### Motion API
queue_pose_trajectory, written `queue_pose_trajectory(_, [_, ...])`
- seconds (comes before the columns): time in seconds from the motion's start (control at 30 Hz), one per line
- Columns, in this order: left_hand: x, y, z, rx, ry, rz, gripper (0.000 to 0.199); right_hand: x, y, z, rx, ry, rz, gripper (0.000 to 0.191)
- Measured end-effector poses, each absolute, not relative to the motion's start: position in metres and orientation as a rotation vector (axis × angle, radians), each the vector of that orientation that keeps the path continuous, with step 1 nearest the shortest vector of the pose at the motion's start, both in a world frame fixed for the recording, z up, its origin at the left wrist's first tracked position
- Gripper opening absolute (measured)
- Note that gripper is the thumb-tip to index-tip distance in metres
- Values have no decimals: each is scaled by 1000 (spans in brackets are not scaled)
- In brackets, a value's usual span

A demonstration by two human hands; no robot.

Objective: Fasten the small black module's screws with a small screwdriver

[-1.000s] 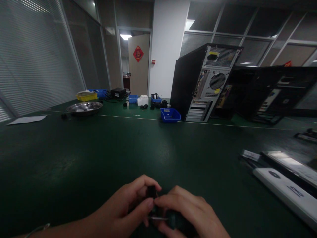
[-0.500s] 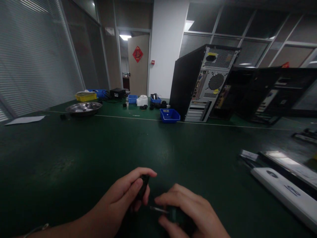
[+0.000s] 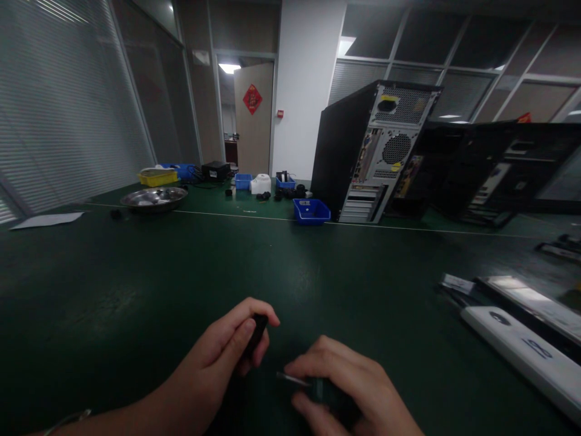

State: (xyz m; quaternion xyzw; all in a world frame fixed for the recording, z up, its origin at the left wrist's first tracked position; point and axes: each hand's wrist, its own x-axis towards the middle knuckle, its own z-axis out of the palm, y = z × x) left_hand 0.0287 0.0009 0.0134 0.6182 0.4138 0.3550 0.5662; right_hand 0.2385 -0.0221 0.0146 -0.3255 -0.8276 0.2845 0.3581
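Observation:
Between the thumb and fingers of my left hand [image 3: 227, 348] is a small black part [image 3: 258, 332], too dark to name further. My right hand [image 3: 349, 381] is closed around the dark green handle of a screwdriver [image 3: 319, 389]. Its thin metal shaft points left toward my left hand, with a gap between its tip and the black part. The end of the handle is hidden in my palm. Both hands are above the green tabletop [image 3: 272, 272].
A long white device [image 3: 521, 351] lies at the right. Farther back stand a blue bin [image 3: 311, 213], a black computer tower [image 3: 345, 151] and a metal bowl [image 3: 153, 206] with things in it. White paper [image 3: 48, 220] lies at far left.
My left hand has moved slightly left and up with the black part. The gap between it and the screwdriver tip has widened. My right hand has hardly moved.

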Motion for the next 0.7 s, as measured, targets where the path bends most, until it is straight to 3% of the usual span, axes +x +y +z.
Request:
queue_pose_trajectory(0.4, [31, -2, 17, 1512, 979, 782, 28, 239, -23, 15, -985, -2094, 762, 16])
queue_pose_trajectory(0.57, [30, -4, 14, 1499, 913, 759, 33, 240, -22, 17, -1066, -2099, 723, 16])
queue_pose_trajectory(0.7, [32, -4, 9, 1478, 828, 766, 22, 241, -18, 15, -1075, -2133, 734, 16])
